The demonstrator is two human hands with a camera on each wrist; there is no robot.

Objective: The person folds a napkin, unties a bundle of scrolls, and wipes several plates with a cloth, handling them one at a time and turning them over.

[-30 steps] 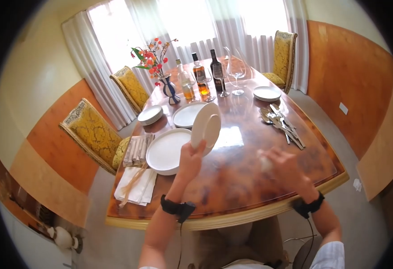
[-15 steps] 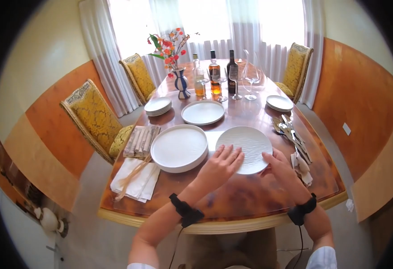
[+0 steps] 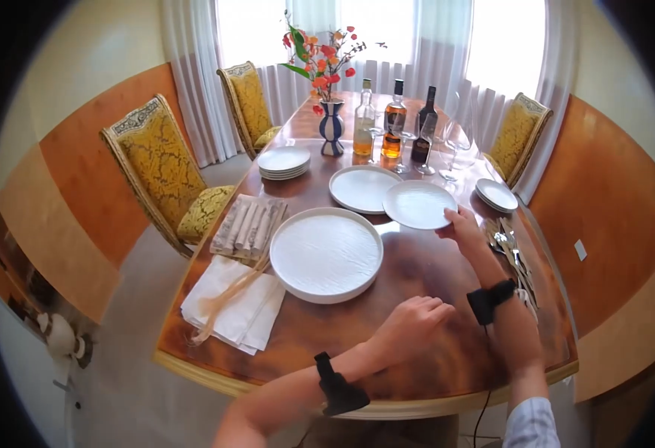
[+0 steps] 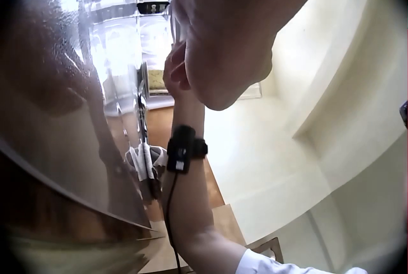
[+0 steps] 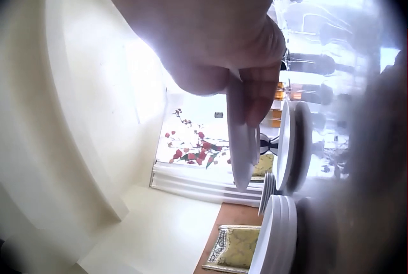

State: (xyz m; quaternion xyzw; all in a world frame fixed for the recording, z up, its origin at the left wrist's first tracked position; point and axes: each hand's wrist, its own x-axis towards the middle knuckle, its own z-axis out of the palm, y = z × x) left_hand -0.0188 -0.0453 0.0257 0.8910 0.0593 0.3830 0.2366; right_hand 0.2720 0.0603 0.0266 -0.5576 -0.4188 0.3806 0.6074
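Observation:
My right hand [image 3: 465, 230] pinches the right edge of a white plate [image 3: 419, 204], held level over the table with its left part overlapping the round flat dish [image 3: 362, 188] in the head view. From the right wrist, the plate [image 5: 240, 133] appears edge-on, the thumb on one face and fingers on the other. The left hand [image 3: 411, 327] hovers near the table's front, right of the large rimmed plate [image 3: 326, 255]; its fingers bend loosely around nothing. In the left wrist view this hand [image 4: 229, 38] looms close and its fingertips are hidden.
Stacked plates [image 3: 284, 162] stand back left, others [image 3: 496, 195] at right near the cutlery [image 3: 512, 250]. Rolled napkins [image 3: 249, 225] and white cloths [image 3: 234, 302] lie left. Behind are a flower vase [image 3: 332, 129], bottles [image 3: 393, 123] and wine glasses [image 3: 454, 145].
The left hand has come off the plate's face and drawn back toward the front edge. The right hand has carried the plate farther away, toward the flat dish. The head view has shifted.

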